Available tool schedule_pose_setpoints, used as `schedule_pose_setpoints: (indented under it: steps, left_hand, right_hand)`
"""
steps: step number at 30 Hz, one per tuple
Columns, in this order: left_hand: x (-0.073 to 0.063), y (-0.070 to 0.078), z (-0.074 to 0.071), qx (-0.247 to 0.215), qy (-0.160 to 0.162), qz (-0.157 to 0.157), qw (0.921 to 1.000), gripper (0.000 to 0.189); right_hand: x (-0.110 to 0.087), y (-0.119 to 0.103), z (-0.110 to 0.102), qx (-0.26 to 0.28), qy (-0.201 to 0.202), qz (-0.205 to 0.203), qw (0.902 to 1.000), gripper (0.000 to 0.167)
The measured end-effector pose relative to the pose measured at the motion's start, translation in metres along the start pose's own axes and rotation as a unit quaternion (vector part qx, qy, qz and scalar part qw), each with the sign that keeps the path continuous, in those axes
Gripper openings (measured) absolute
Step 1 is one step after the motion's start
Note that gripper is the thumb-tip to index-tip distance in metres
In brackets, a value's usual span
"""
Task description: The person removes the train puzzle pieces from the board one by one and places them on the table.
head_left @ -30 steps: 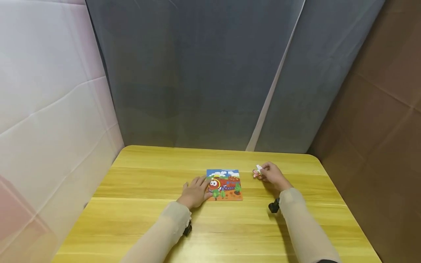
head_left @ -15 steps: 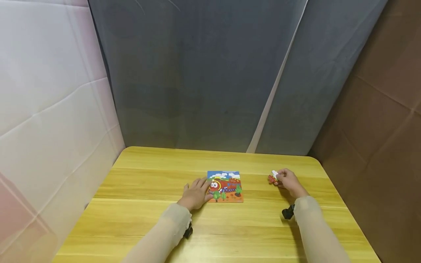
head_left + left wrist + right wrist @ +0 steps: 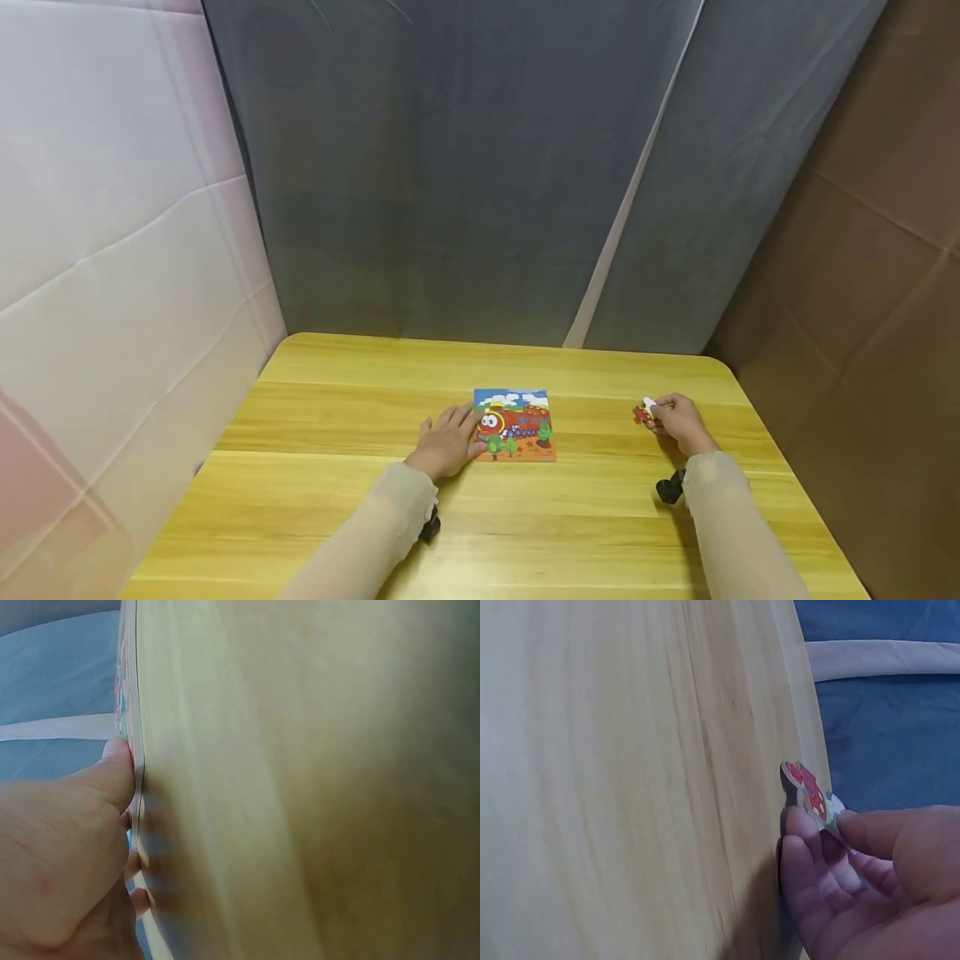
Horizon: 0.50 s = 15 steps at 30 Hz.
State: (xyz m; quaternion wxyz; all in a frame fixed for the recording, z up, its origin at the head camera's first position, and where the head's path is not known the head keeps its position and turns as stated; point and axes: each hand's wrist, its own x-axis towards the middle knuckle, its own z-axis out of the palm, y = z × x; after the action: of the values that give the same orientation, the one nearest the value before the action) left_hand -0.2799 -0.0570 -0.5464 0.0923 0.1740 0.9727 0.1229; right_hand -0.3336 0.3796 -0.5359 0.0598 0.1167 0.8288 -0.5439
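A square picture puzzle [image 3: 519,429] with a red cartoon train, white clouds and green trees lies flat near the middle of the table. My left hand [image 3: 446,442] rests at its left side, fingers spread and straight, touching the picture's edge. In the left wrist view the puzzle's thin edge shows beside the left thumb [image 3: 116,772]. Well to the right, my right hand [image 3: 682,423] pinches a small jigsaw piece [image 3: 810,791], red with some white and green, between thumb and fingers. That piece is tilted, low over the tabletop; whether it touches the wood I cannot tell.
The yellow wood-grain table [image 3: 330,517] has rounded far corners. A dark grey curtain [image 3: 450,167] hangs behind it. A white cloth [image 3: 112,250] stands on the left and a brown one [image 3: 862,250] on the right. Each wrist carries a black camera.
My right hand has carried the jigsaw piece to the right and slightly nearer, away from the puzzle, slowing lately. The left hand has stayed in place.
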Motion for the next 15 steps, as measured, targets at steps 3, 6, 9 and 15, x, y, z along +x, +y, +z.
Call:
schedule_pose_setpoints:
  steps: [3, 6, 9, 15]
  left_hand:
    - [-0.0011, -0.0001, -0.0004, 0.001, 0.0, 0.0, 1.0, 0.068]
    - [-0.0014, -0.0003, -0.0006, 0.003, 0.0, 0.001, 1.0, 0.068]
    - [-0.001, 0.0, -0.0011, 0.004, 0.0, 0.001, 1.0, 0.068]
    - [-0.001, 0.0008, -0.0021, 0.009, 0.002, 0.001, 1.0, 0.068]
  right_hand:
    - [-0.0019, -0.0003, 0.0001, -0.009, 0.01, 0.003, 0.9999, 0.026]
    - [-0.0016, -0.0011, 0.0014, -0.031, 0.027, 0.005, 0.9992, 0.024]
    - [-0.0013, -0.0035, 0.0036, -0.074, 0.041, 0.005, 0.9964, 0.022]
    - [-0.0037, -0.0081, 0.0055, -0.185, 0.055, -0.001, 0.9813, 0.02]
